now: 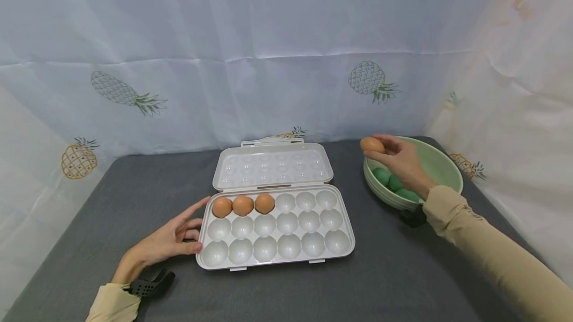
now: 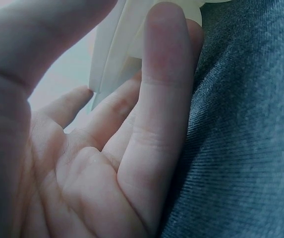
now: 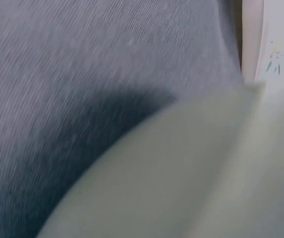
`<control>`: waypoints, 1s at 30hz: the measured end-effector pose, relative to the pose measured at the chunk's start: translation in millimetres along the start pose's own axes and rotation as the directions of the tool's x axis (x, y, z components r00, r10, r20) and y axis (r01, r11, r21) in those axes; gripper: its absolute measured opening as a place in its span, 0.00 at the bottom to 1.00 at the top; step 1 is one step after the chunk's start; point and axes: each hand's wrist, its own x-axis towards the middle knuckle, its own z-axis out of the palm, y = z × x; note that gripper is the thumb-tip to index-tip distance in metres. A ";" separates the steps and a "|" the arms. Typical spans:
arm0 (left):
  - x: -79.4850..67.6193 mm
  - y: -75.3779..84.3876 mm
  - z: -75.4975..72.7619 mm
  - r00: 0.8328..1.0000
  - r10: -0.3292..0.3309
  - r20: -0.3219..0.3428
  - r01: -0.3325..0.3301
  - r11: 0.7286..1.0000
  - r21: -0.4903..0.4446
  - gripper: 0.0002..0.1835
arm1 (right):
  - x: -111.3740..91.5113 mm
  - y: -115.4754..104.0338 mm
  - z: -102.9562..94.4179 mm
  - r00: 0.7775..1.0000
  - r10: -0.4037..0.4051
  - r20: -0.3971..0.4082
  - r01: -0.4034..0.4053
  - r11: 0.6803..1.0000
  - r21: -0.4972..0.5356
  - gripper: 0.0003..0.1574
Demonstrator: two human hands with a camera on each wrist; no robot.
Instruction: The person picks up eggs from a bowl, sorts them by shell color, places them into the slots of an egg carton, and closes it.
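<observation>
Lying open, three-egg carton point(image 1: 287, 223), bowl point(image 1: 436, 162) of green eggs point(image 1: 381, 176)

From above, head view faces down; close wrist views share tabletop point(image 1: 277, 294).

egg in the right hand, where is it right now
In the head view, the egg is right of centre, pinched by the right hand near the green bowl's left rim, right of the open egg tray.

Left hand point(image 1: 163, 240) part-spread; right arm point(image 1: 490, 245) outstretched, right hand point(image 1: 402, 161) pinching
</observation>
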 end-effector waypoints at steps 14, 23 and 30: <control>0.2 0.5 0.5 1.000 -0.001 0.001 0.001 1.000 -0.004 0.52 | 2.8 -8.2 32.0 0.997 -0.075 0.029 0.075 0.997 0.000 0.36; -0.4 0.3 1.1 1.000 0.004 -0.001 -0.004 1.000 -0.004 0.53 | 2.9 -23.2 58.5 0.996 -0.036 0.081 0.033 0.999 0.028 0.36; 0.5 1.2 0.8 1.000 -0.004 -0.010 0.004 1.000 0.008 0.53 | 1.4 -28.7 81.8 0.989 -0.033 0.142 0.025 0.998 0.056 0.37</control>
